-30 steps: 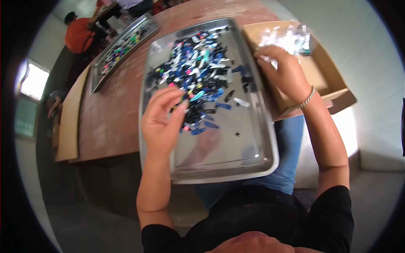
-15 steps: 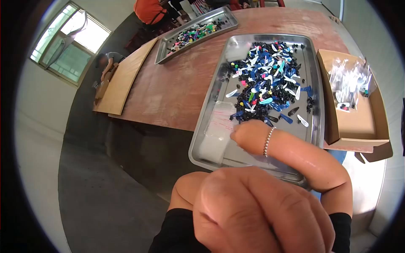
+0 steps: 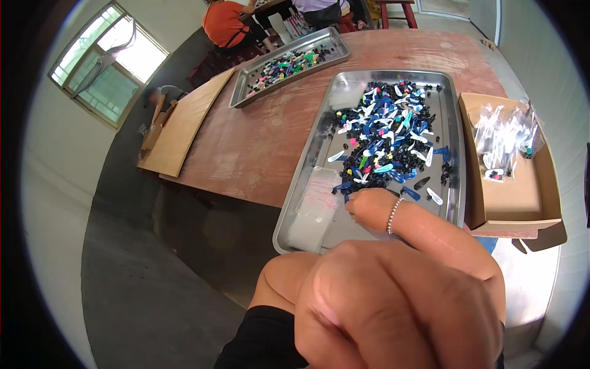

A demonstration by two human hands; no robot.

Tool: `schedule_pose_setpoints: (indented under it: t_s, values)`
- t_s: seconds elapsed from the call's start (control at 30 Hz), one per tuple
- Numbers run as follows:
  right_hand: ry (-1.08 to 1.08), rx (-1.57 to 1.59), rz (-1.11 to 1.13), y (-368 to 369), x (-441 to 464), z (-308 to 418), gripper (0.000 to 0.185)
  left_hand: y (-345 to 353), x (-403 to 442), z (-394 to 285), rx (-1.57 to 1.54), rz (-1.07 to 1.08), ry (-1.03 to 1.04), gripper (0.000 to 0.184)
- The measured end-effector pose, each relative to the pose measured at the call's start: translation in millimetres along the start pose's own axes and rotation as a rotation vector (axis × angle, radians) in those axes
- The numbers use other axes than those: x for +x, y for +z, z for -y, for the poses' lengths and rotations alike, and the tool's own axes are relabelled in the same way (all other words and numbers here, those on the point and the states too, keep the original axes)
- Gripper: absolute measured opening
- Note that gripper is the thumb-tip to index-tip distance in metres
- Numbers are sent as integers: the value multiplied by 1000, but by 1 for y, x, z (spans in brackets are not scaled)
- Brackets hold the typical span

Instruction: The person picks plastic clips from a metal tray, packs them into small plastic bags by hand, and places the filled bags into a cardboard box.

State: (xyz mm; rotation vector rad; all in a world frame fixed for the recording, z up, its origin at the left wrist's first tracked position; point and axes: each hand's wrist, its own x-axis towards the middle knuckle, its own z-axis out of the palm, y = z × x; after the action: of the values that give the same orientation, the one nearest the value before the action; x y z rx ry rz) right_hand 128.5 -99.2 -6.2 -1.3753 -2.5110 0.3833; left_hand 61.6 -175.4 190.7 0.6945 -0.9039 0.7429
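My left hand [image 3: 399, 301] is raised close to the camera at the bottom, its fingers curled into a closed fist. Whatever those fingers may hold is hidden. My right hand [image 3: 369, 208], with a beaded bracelet [image 3: 394, 215] at the wrist, reaches into a metal tray [image 3: 455, 123]. Its curled fingers are at the near edge of a pile of hair clips [image 3: 387, 132]; the fingertips are mostly hidden. White, blue and black snap clips lie among small black claw clips. Left of this hand, clear zip bags [image 3: 316, 195] with red lines lie in the tray.
An open cardboard box [image 3: 516, 206] with filled clear bags [image 3: 504, 138] stands right of the tray. A second metal tray [image 3: 335, 58] holds colourful clips farther back on the reddish table [image 3: 258, 141]. A plywood board [image 3: 184, 132] lies at left. Other people [image 3: 224, 24] sit beyond.
The view has tilted up slightly, so the tray appears lower. My right hand stays at the near edge of the pile, and my left fist remains close to the camera.
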Motion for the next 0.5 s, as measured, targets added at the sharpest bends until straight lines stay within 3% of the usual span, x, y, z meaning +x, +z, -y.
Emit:
schedule_pose_setpoints:
  t_s: [0.5]
  values:
    - [7, 70, 42, 2, 2, -2, 14, -16, 18, 12, 3, 61, -31, 10]
